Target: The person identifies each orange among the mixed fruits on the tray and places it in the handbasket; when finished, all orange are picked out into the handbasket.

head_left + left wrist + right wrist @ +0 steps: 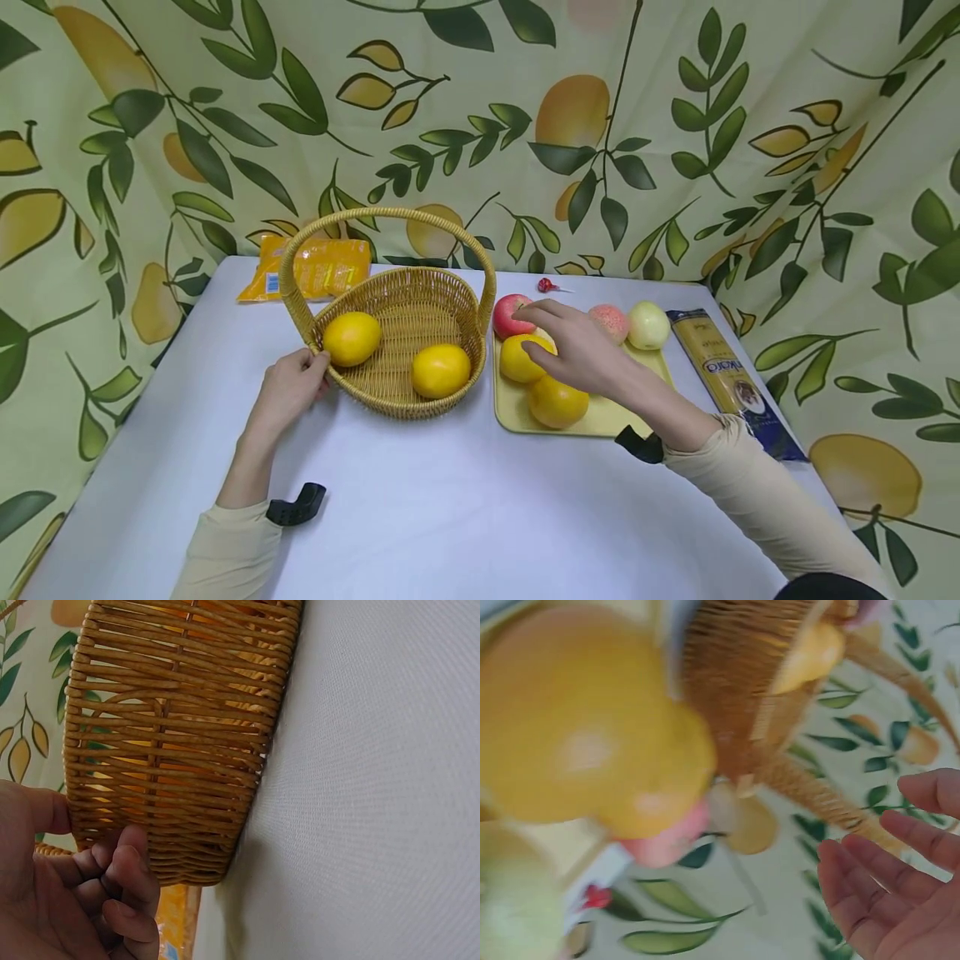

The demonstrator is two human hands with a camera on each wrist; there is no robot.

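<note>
A wicker basket (pixel 405 408) with a tall handle stands on the table, holding two yellow fruits, one at the left (pixel 352 339) and one at the right (pixel 441 371). My left hand (pixel 288 392) pinches its left rim, and the left wrist view shows thumb and fingers at the woven wall (pixel 180 742). Over the yellow tray (pixel 517 421) hovers my right hand (pixel 581 346), fingers spread and nothing held. Under and beside it lie two more yellow fruits, one nearer (pixel 557 402) and one behind (pixel 521 360), and a red apple (pixel 512 315).
Toward the tray's back right are a pinkish fruit (pixel 609 321) and a pale green fruit (pixel 648 325). A red lollipop (pixel 547 285) lies behind the tray. An orange packet (pixel 330 267) is behind the basket; a blue and gold packet (pixel 720 371) lies right of the tray.
</note>
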